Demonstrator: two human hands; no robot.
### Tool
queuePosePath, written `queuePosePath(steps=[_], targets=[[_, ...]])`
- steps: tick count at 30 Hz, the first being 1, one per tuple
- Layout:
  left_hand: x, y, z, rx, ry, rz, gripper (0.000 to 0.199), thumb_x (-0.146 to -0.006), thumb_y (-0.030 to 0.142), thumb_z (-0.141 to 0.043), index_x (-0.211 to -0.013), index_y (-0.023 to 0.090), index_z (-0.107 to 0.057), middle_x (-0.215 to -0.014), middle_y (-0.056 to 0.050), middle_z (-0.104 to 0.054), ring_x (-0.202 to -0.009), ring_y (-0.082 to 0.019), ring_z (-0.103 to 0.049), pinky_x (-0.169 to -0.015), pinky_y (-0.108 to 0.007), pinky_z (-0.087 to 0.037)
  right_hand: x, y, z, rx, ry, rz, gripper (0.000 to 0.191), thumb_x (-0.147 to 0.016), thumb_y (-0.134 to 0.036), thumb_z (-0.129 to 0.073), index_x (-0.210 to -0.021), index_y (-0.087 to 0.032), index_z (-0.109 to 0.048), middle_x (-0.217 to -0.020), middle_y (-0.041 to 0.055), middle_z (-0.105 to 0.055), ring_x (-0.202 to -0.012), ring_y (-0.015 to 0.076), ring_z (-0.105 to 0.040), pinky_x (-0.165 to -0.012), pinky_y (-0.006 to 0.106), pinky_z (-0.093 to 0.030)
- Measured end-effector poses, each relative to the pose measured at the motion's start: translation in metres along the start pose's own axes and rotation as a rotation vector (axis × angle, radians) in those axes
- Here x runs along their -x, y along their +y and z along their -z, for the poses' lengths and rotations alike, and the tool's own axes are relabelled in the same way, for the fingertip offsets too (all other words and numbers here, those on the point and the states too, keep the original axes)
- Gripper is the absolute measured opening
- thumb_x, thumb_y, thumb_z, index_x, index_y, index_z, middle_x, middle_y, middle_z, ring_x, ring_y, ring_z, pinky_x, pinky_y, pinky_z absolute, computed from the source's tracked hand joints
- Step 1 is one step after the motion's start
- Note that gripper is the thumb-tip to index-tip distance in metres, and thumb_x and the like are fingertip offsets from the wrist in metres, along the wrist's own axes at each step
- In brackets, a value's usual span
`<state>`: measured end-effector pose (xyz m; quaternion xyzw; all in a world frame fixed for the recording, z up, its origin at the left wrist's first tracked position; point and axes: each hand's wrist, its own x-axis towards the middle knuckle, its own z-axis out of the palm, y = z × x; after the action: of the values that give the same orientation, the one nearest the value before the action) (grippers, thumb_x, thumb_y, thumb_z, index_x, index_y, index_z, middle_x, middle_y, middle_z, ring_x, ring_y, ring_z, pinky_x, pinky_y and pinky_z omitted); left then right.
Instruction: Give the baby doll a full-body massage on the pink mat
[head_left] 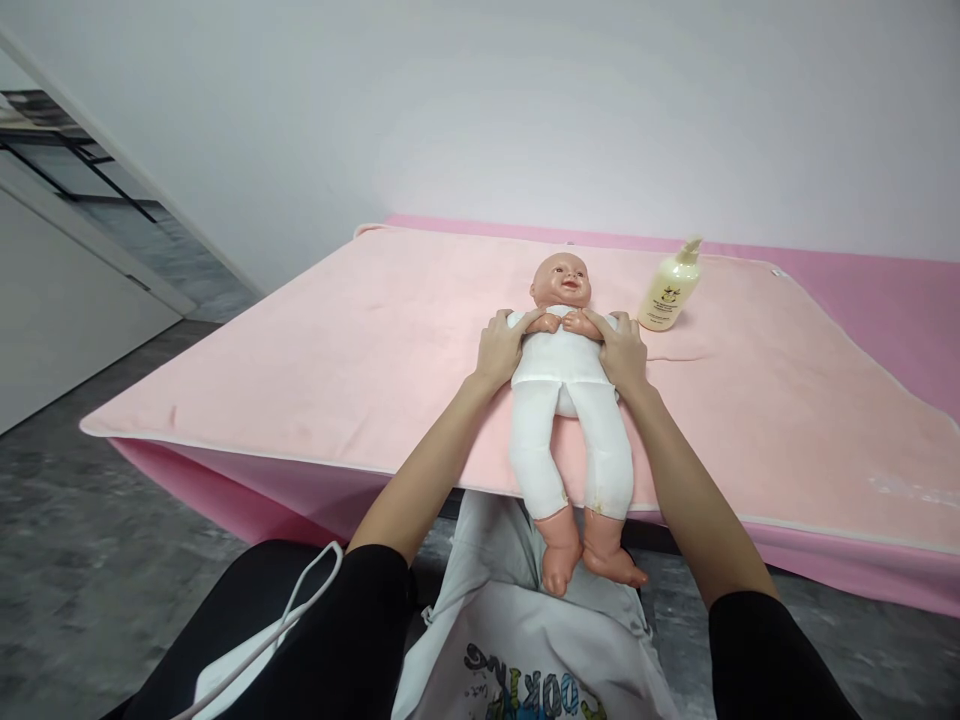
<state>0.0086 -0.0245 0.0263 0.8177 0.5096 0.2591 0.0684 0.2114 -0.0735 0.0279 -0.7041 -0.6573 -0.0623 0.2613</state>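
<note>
A baby doll (566, 355) with a white cloth body lies on its back on the pink mat (337, 350), its feet reaching past the table's near edge. My left hand (501, 348) is wrapped round the doll's arm and side at the left of its chest. On the opposite side, my right hand (622, 350) grips the other arm, thumb over the doll's forearm. Both of the doll's hands rest together on its chest. Just beyond my right hand stands a pale yellow pump bottle (670, 288).
Under the mat, a darker pink cloth (885, 310) covers the table and hangs over its front. A white wall (525, 110) rises behind the table. A white cable (307, 595) runs over my left sleeve. Grey floor (97, 530) shows at the left.
</note>
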Motion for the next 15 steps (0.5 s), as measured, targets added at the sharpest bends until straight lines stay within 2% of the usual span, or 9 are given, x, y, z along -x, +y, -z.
queuePosePath(steps=[8,12,15], targets=[[0.0009,0.0047,-0.0021,-0.098,-0.009,0.016,0.045,-0.092,0.026,-0.033,-0.136,0.037,-0.043,-0.119,-0.010,-0.047,-0.104,-0.026,-0.049,-0.089,-0.040,-0.038,0.0014,-0.0011,-0.0002,0.013,-0.029,0.027,0.056,-0.084,-0.012,-0.036,-0.131,-0.039,-0.048,-0.114,0.0080,-0.047,-0.098,0.0243,-0.039,-0.067,0.030,-0.045],[0.0008,0.0014,-0.0036,0.024,0.068,0.086,0.051,-0.092,0.027,-0.034,-0.143,0.032,-0.031,-0.116,-0.011,-0.049,-0.101,-0.025,-0.054,-0.086,-0.038,-0.042,0.0017,0.0021,-0.0018,-0.084,0.015,-0.016,0.058,-0.079,-0.008,-0.036,-0.129,-0.034,-0.051,-0.117,0.0072,-0.048,-0.101,0.0239,-0.042,-0.075,0.034,-0.047],[-0.0001,-0.0036,-0.0041,0.189,0.145,0.152,0.057,-0.093,0.034,-0.033,-0.148,0.025,-0.017,-0.118,-0.014,-0.052,-0.100,-0.027,-0.058,-0.085,-0.039,-0.044,0.0002,0.0064,-0.0055,-0.288,0.138,-0.058,0.058,-0.076,-0.008,-0.036,-0.130,-0.026,-0.048,-0.121,0.0073,-0.049,-0.108,0.0218,-0.045,-0.087,0.036,-0.046]])
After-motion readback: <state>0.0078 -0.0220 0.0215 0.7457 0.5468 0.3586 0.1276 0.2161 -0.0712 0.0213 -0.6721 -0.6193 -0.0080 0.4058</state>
